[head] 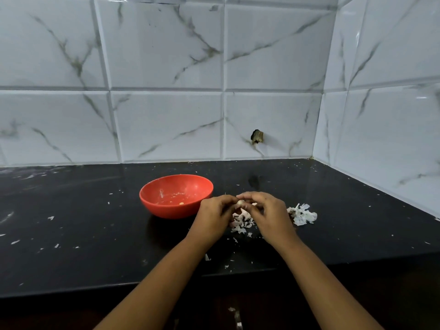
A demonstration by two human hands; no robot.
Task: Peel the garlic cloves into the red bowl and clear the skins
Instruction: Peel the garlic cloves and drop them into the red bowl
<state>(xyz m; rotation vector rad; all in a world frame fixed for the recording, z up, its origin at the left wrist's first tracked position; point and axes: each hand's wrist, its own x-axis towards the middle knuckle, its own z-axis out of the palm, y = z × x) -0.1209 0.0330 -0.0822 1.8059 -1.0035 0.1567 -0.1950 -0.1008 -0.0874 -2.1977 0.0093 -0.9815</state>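
Two bare forearms reach over a glossy black stone table. The left hand (214, 216) and right hand (270, 214) meet, pinching a small pale garlic clove (240, 203) together. Just left of them sits a round red plastic bowl (166, 206). White papery garlic skins (302, 214) lie below and right of the hands.

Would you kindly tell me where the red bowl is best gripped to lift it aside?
I would pinch the red bowl at its left rim, from above: it stands upright, rim open and thin, wall rounded, while the left hand and right hand hold a garlic clove close to its right side.
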